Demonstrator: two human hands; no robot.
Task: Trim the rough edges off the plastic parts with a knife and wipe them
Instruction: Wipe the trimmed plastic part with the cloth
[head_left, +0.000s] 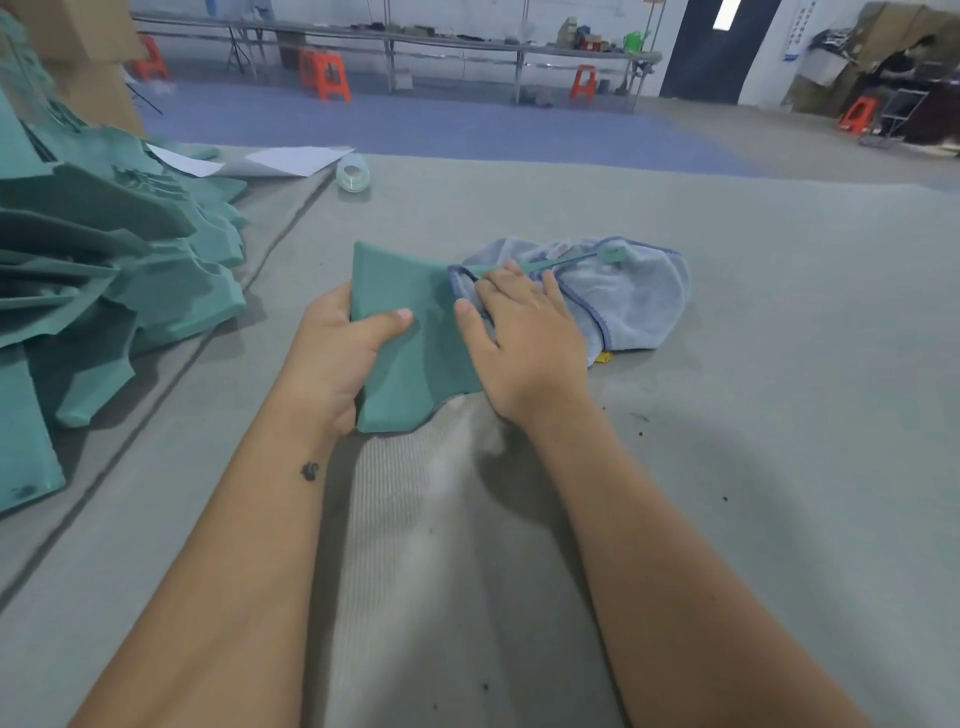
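A flat green plastic part (410, 332) lies at the middle of the grey table. My left hand (343, 353) grips its left edge, thumb on top. My right hand (524, 343) rests over the part's right side, fingers curled on the edge of a light blue cloth (623, 301) that lies bunched to the right. A thin green plastic strip (566, 262) sticks out past my right fingers across the cloth. A small yellow object (602, 357) peeks out under the cloth; I cannot tell what it is. No knife shows plainly.
A heap of green plastic parts (104, 270) fills the table's left side. White paper sheets (291, 158) and a clear tape roll (353, 174) lie at the far edge. Dark shavings dot the felt table (753, 467). Orange stools and long benches stand behind.
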